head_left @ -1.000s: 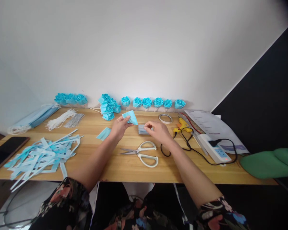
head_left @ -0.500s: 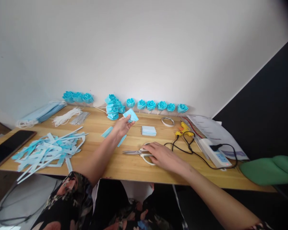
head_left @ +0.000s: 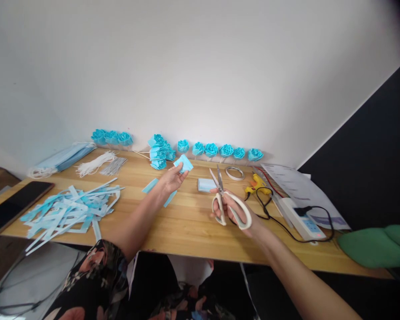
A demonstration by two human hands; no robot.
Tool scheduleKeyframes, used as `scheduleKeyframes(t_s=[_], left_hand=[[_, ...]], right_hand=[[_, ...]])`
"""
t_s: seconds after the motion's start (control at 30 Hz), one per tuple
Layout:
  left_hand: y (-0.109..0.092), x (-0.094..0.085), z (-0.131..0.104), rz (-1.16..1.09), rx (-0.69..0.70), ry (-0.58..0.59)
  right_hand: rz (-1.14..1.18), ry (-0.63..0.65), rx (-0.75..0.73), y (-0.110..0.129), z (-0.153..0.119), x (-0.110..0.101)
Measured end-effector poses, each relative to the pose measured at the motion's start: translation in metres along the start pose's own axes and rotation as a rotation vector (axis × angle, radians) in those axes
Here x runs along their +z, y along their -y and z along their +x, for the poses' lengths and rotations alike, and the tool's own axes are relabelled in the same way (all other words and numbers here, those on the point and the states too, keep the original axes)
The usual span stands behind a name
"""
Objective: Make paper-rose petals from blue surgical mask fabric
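My left hand (head_left: 173, 178) pinches a small light-blue folded piece (head_left: 185, 164) above the middle of the table. White-handled scissors (head_left: 220, 192) are in my right hand (head_left: 230, 209), raised off the wood, blades parted and pointing toward the wall. Just behind them lies a stack of pale-blue squares (head_left: 206, 185). Blue strips (head_left: 150, 185) rest on the table beside and partly beneath my left forearm. Several blue flowers (head_left: 211, 150) line the wall, with a bunch of them (head_left: 158, 153) behind my left hand.
At left are a phone (head_left: 16, 206), a heap of cut strips (head_left: 73, 206), white cords (head_left: 95, 163) and masks (head_left: 62, 159). A yellow glue gun (head_left: 256, 184), tape ring (head_left: 234, 173), power strip (head_left: 302, 220), black cable, papers and green object (head_left: 375, 246) are at right.
My right hand has taken hold of the scissors and lifted them from the table, turning the blades from leftward to toward the wall. My left hand still holds the blue piece.
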State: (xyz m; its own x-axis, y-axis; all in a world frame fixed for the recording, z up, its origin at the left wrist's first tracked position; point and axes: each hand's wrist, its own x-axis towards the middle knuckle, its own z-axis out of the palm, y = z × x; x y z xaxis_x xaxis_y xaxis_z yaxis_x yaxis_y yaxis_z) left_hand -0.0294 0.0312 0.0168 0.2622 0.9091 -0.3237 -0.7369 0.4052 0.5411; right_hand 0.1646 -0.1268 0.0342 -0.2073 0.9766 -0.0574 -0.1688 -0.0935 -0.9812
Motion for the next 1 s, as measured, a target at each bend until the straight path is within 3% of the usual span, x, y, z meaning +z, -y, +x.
scheduleKeyframes(t_s=[0.27,0.53,1.0], left_hand=[[0.002,0.008,-0.010,0.046,-0.047,0.035],[0.002,0.010,-0.014,0.066,-0.065,0.056],[0.004,0.006,-0.009,0.080,-0.060,0.099]], right_hand=[[0.038,0.071,0.070,0.001,0.007,0.018],[0.093,0.104,0.070,-0.013,0.015,0.015],[0.126,0.109,0.081,-0.016,0.019,0.015]])
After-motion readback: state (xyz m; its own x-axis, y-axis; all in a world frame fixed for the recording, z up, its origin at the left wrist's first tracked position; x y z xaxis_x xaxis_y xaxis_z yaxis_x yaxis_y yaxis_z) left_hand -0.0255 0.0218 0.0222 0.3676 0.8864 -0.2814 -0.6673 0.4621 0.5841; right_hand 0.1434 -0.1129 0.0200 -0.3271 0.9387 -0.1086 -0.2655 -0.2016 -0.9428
